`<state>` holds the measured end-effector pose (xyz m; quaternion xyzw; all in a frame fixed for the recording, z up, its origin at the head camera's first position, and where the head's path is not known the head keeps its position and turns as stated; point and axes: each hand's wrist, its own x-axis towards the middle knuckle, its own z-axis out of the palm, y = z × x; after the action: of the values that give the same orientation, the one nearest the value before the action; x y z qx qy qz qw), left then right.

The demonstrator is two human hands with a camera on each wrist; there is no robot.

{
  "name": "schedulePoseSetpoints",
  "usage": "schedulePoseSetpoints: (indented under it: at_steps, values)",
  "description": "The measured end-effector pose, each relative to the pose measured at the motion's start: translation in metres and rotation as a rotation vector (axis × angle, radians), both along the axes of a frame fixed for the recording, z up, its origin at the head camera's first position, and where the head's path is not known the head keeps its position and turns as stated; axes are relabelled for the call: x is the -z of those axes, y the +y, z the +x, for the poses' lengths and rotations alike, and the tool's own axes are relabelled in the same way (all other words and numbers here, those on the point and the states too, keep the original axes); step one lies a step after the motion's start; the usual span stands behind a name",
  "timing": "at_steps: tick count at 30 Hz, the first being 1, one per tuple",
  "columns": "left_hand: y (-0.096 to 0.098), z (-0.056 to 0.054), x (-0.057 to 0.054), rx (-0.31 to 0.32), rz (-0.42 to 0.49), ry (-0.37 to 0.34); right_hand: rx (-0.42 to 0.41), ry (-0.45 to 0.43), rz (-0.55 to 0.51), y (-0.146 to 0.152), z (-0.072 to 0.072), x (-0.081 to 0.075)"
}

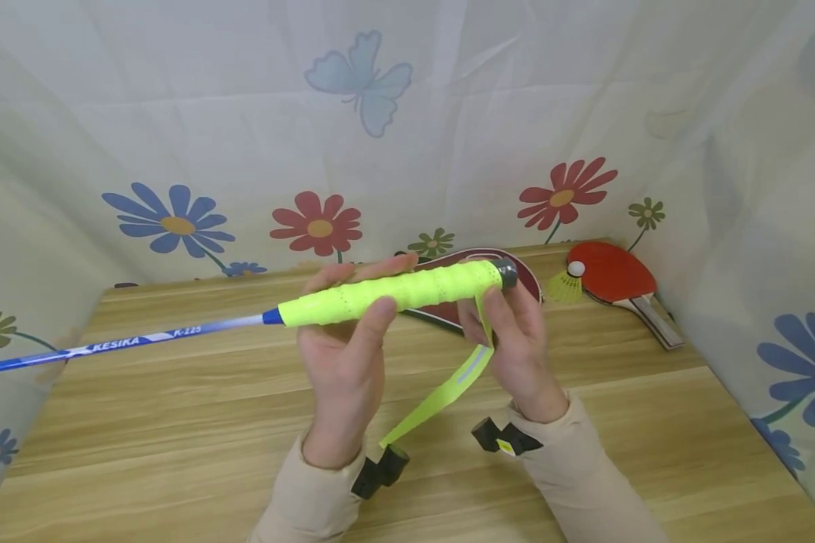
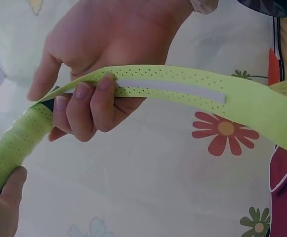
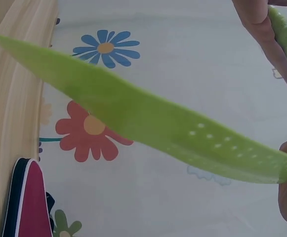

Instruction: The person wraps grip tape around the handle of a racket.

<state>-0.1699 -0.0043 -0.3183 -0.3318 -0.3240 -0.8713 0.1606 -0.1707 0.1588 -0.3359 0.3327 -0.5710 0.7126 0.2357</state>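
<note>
In the head view a blue badminton racket shaft (image 1: 143, 339) slants in from the left, its handle wrapped in neon-yellow perforated grip tape (image 1: 394, 292). My left hand (image 1: 342, 366) holds the wrapped handle from below, thumb along the near side. At the dark butt end (image 1: 508, 273), my right hand (image 1: 521, 347) pinches the tape where it leaves the handle. The loose tail (image 1: 441, 396) hangs down toward the left wrist, narrowing to a point. A pale strip (image 2: 173, 89) runs along the tail's perforated face in the left wrist view, with curled right fingers (image 2: 79, 111) against it.
Behind the hands lies a dark red case (image 1: 438, 315) with white piping. A red table tennis bat (image 1: 614, 271) and a yellow shuttlecock (image 1: 567, 283) rest at the back right of the wooden table (image 1: 176, 430). Flower-printed curtain (image 1: 244, 136) encloses the back and sides.
</note>
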Motion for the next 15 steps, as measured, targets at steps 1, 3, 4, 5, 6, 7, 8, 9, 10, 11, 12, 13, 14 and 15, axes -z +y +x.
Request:
schedulePoseSetpoints:
  at_steps: [1,3,4,5,6,7,8,9,10,11,12,13,14,15]
  values:
    - [-0.0002,0.0002,0.0001,-0.004,0.003,-0.004,-0.041,-0.007,-0.013,-0.0003,0.0001,-0.0007]
    - [-0.0005,0.0004,0.0002,-0.008,0.008,-0.014,-0.112,-0.021,-0.039,-0.0007,0.0002,-0.0027]
    - [-0.0007,0.0005,0.0002,-0.007,0.011,-0.019,-0.139,-0.027,-0.049,-0.0007,0.0001,-0.0035]
    - [-0.0008,0.0007,0.0001,-0.005,0.014,-0.023,-0.161,-0.03,-0.057,-0.0006,0.0,-0.0042]
    - [-0.0009,0.0009,0.0001,-0.005,0.015,-0.028,-0.175,-0.034,-0.061,-0.0006,0.0002,-0.0049]
    - [-0.001,0.001,0.0,-0.008,0.018,-0.032,-0.175,-0.03,-0.055,-0.0004,0.0002,-0.0055]
    - [-0.001,0.001,0.0,-0.01,0.021,-0.035,-0.18,-0.027,-0.055,-0.0003,0.0,-0.006]
    - [-0.0009,0.001,-0.0001,-0.012,0.025,-0.037,-0.181,-0.022,-0.053,-0.0001,-0.0002,-0.0063]
    - [-0.0009,0.0011,-0.0001,-0.013,0.028,-0.038,-0.182,-0.021,-0.055,0.0,-0.0004,-0.0065]
    - [-0.0008,0.0011,-0.0002,-0.015,0.03,-0.038,-0.184,-0.02,-0.059,0.0,-0.0007,-0.0064]
    - [-0.0008,0.0012,-0.0003,-0.017,0.033,-0.039,-0.185,-0.021,-0.066,0.0001,-0.001,-0.0063]
    - [-0.0008,0.0012,-0.0004,-0.017,0.038,-0.039,-0.185,-0.022,-0.073,0.0002,-0.0013,-0.006]
    - [-0.0009,0.0014,-0.0006,-0.017,0.04,-0.04,-0.185,-0.023,-0.082,0.0004,-0.0016,-0.0054]
    - [-0.0011,0.0017,-0.0008,-0.016,0.043,-0.041,-0.177,-0.026,-0.085,0.0007,-0.0018,-0.0046]
